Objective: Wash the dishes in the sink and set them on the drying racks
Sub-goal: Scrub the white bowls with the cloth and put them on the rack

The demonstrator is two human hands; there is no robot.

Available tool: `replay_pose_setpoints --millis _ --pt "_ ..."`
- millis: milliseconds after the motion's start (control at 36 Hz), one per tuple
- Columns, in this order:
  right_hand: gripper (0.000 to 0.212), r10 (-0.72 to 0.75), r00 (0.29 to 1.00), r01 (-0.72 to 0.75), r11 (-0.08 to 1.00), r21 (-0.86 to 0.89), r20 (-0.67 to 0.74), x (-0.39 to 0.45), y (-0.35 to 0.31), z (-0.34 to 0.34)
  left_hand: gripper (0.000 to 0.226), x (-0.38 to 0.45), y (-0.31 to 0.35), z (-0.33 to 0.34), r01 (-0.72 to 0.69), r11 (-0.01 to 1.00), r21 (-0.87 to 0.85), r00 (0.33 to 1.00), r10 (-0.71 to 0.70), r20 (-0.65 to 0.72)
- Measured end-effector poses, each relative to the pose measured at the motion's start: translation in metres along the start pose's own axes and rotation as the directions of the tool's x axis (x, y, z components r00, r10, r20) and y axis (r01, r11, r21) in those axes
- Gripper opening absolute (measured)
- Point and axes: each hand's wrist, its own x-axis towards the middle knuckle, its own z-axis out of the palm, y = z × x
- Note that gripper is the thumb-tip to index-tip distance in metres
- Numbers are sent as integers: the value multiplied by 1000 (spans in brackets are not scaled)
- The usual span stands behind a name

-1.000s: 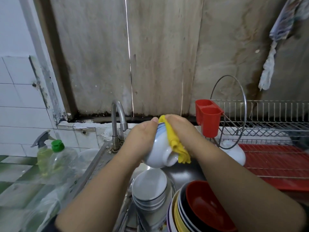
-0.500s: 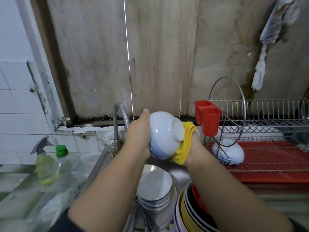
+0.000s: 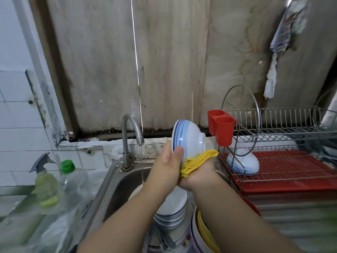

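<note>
Held on its side above the sink [image 3: 116, 181], the bowl [image 3: 188, 138] faces mouth left and foot right, the left hand [image 3: 166, 161] gripping its rim with thumb curled over, the right hand [image 3: 197, 173] pressing a yellow cloth [image 3: 197, 161] beneath, faucet [image 3: 130, 136] near left.

A spray bottle [image 3: 44, 181] of yellow-green liquid stands at the left, just beside a clear bottle [image 3: 73, 181] with a green cap (both on the tabletop [image 3: 16, 225] left of the basin). A rag [image 3: 271, 81] hangs on the stained wall [image 3: 173, 61] at upper right. White tiles [image 3: 16, 134] cover the left wall.
</note>
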Motion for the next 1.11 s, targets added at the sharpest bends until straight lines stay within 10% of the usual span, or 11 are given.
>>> replay_pose_setpoints --millis 222,472,639,722,833,944,1111 --pt "46 -12 999 8 997 -79 -52 -15 -13 4 27 2 -19 -2 -167 821 546 979 71 193" --pt "74 -8 994 53 900 -433 105 -31 -44 -7 15 -2 -2 4 -234 518 823 964 16 264" --pt "55 10 983 91 843 -531 184 -44 -56 -20 19 -5 10 21 -319 362 876 947 95 305" --pt "64 -35 975 143 851 -506 217 -53 -68 -21 35 -9 3 32 -348 609 713 903 422 81" --pt "65 -114 952 247 832 -496 283 -69 -87 -23 86 -20 13 57 144 973 181 939 -76 -335" --pt "58 -90 940 255 826 -503 328 -88 -107 -30 63 -24 30 82 559 684 -469 789 -613 45" --pt "87 -167 936 329 729 -600 311 -112 -130 -60 26 -43 59 136 464 484 -742 833 -523 180"
